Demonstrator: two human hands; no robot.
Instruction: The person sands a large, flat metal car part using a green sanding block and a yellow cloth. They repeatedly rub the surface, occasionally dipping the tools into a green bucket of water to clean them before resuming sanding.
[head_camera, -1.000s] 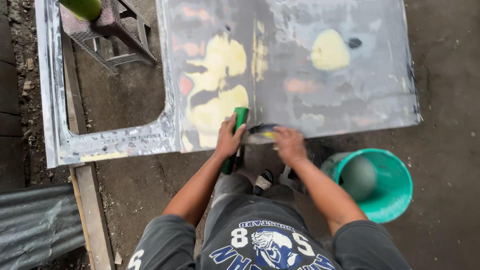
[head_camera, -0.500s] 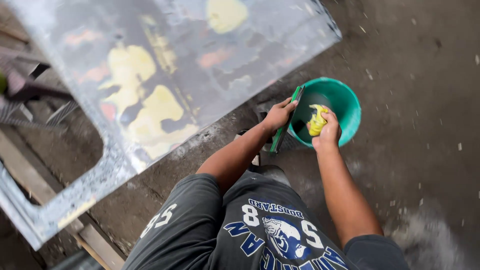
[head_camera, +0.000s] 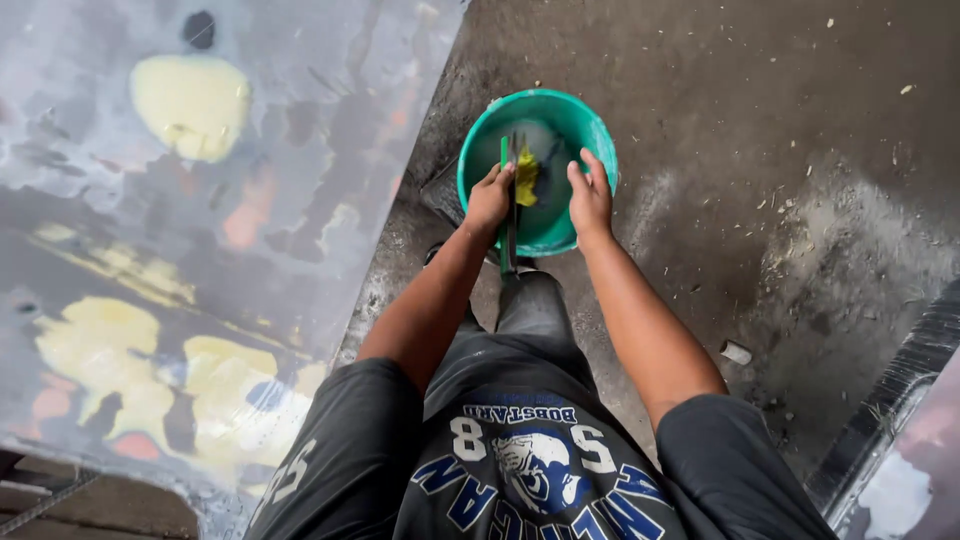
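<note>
A round green bucket (head_camera: 590, 125) is seen on the dirty concrete floor (head_camera: 800, 130), just right of a large grey metal panel (head_camera: 200, 220) that is patched with yellow and orange filler. Murky grey water is held in the bucket, and both hands are placed over it.

The left hand (head_camera: 489, 200) is closed around a long, flat green block (head_camera: 507, 205), which is held upright across the near-left part of the bucket; its far end is dipped toward the water and its near end sticks out past the near rim. A crumpled yellow piece, a sponge or folded sheet (head_camera: 526, 176), is seen just right of the block, between the two hands and inside the bucket. Whether it is pressed against the block cannot be told.

The right hand (head_camera: 590, 195) is held at the right side of the bucket with its fingers together and curled inward toward the yellow piece. Whether anything is gripped by it cannot be told.

Dark shorts and a dark printed shirt are worn by the person, whose knees are bent near the bucket. A small pale scrap (head_camera: 736, 352) lies on the floor to the right.
</note>
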